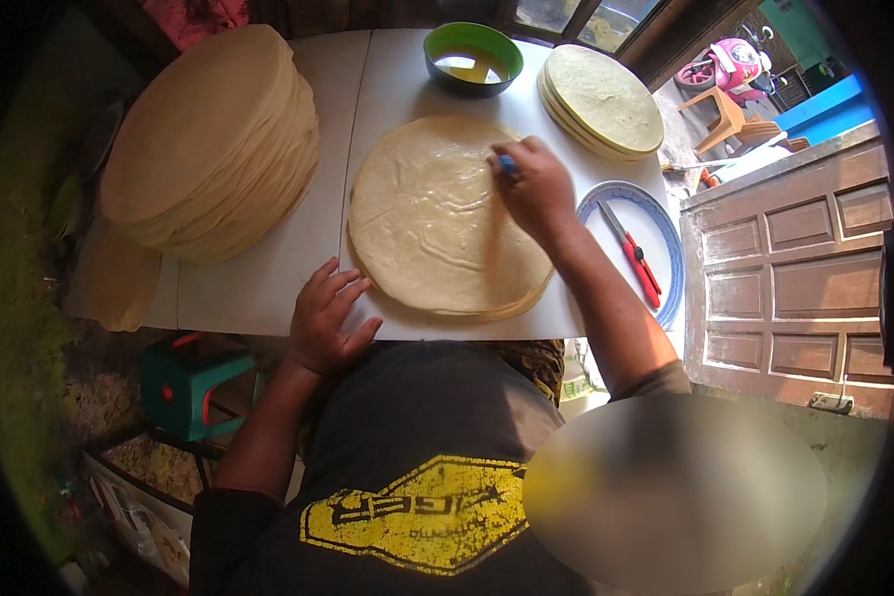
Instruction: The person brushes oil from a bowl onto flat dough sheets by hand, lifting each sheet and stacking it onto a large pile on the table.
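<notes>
A wide round dough sheet (432, 216), glossy and wrinkled on top, lies on the white table in front of me, with at least one more layer showing under its near edge. My right hand (533, 182) is over its upper right part, closed around a small blue object (506, 164); the fingers hide most of it, so its kind is unclear. Fingers apart and holding nothing, my left hand (331, 316) rests at the table's front edge, its fingertips beside the dough's lower left rim. Behind the dough stands a green and black bowl (473, 86) of yellowish liquid.
A tall stack of dough rounds (208, 141) fills the table's left side. Smaller dough rounds (603, 100) are piled at the back right. On a blue-rimmed plate (674, 253) lies a red-handled cutter knife (641, 268). A green stool (194, 387) stands below left; a wooden door (797, 276) is at right.
</notes>
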Tool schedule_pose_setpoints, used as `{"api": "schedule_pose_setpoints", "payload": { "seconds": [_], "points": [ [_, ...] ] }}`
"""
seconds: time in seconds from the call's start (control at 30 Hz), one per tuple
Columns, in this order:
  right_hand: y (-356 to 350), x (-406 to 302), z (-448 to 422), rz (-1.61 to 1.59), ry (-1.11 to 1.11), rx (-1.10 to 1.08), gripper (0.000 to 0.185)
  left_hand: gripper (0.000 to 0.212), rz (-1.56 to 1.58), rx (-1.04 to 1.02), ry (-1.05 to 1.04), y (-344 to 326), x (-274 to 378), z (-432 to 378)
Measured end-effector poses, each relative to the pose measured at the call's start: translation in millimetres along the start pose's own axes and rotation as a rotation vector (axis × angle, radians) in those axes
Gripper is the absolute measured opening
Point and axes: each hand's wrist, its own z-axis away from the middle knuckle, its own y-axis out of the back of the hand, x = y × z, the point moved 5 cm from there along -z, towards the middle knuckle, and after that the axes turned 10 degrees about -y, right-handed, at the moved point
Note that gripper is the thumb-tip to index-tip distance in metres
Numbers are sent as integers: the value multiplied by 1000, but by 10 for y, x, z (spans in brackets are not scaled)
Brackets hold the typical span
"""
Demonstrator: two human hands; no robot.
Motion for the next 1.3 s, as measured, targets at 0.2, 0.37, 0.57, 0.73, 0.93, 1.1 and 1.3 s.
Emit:
{"api": "schedule_pose_setpoints", "payload": {
  "seconds": [0.2, 0.37, 0.57, 0.73, 0.93, 1.1, 1.3],
  "points": [
    [-134, -497, 441, -174, 414, -192, 17, 55, -37, -25, 48, 11, -12, 22],
    [214, -285, 822, -16, 253, -306, 15, 57, -47, -61, 66, -3, 7, -1],
    [113, 203, 661, -643, -480, -761, 21, 64, -42, -106, 38, -44, -6, -16],
    [183, 640, -30, -276, -387, -136, 24, 64, -40, -108, 32, -55, -22, -39],
    [-214, -586, 356, -203, 291, -381, 13, 61, -40, -93, 36, -22, -52, 16],
    [-311, -285, -175, -307, 128, -69, 22, 59, -37, -78, 45, 5, -3, -27],
    [-518, -831, 300, -392, 591, -265, 22, 56, -34, -52, 24, 1, -23, -1]
  ]
}}
